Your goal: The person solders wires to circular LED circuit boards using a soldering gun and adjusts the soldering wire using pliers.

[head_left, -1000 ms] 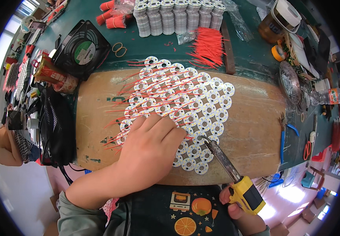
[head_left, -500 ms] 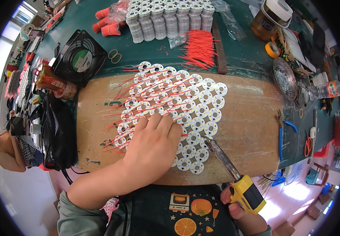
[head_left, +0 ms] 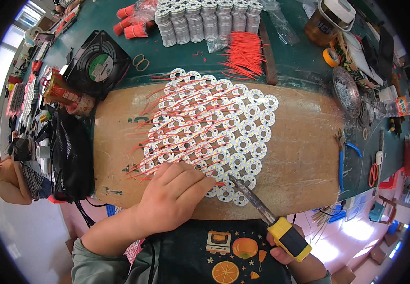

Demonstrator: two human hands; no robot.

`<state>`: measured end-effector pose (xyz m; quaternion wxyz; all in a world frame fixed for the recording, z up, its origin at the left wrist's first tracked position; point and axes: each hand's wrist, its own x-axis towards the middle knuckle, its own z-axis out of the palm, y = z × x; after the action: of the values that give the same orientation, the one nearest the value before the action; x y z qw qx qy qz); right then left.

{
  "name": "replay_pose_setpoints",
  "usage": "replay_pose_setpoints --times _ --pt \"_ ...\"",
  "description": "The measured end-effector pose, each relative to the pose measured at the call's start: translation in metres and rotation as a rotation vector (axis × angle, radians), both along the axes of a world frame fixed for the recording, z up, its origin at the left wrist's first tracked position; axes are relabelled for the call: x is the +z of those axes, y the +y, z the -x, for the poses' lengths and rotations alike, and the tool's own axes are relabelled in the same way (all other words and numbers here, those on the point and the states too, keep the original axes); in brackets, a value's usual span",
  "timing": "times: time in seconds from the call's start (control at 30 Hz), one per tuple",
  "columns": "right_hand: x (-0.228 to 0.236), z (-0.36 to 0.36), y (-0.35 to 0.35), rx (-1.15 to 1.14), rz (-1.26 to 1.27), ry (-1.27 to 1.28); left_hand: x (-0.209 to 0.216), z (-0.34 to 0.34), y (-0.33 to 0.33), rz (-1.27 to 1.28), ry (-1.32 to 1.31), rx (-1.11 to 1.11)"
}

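My right hand (head_left: pixel 284 245) grips a yellow-and-black soldering iron (head_left: pixel 288 236) by its handle. The iron's tip points up and left, against a ring board near the lower right of the group. In my left hand (head_left: pixel 174 191) the thumb and fingers pinch a red wire (head_left: pixel 220 183), whose short end sticks out close to the iron's tip. Round white LED ring boards (head_left: pixel 248 128) lie side by side in slanted rows. Thin red wires (head_left: pixel 167 105) trail leftward from many of them. My left hand covers some of the lower boards.
The boards rest on a brown work board (head_left: pixel 299 142) over a green table. Behind stand stacked ring boards (head_left: pixel 195 26) and a pile of red wires (head_left: pixel 243 57). A black fan (head_left: pixel 98 66) sits left; blue-handled pliers (head_left: pixel 341 165) and a metal bowl (head_left: pixel 346 92) lie right.
Both hands have come nearer to me, to a lower part of the board group. The soldering iron's tip has shifted left and down with them.
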<state>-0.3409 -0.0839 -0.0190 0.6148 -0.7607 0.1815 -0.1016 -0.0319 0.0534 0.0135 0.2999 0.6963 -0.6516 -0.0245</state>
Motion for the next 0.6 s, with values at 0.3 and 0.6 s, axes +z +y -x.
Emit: replay_pose_setpoints --times 0.3,0.6 --pt "-0.0042 -0.0013 0.0047 -0.001 0.033 0.005 -0.0073 0.0032 0.0051 0.000 0.007 -0.030" --pt "0.0003 -0.0051 0.0047 0.016 -0.031 0.082 -0.0092 -0.0064 0.0002 -0.063 0.111 -0.078"
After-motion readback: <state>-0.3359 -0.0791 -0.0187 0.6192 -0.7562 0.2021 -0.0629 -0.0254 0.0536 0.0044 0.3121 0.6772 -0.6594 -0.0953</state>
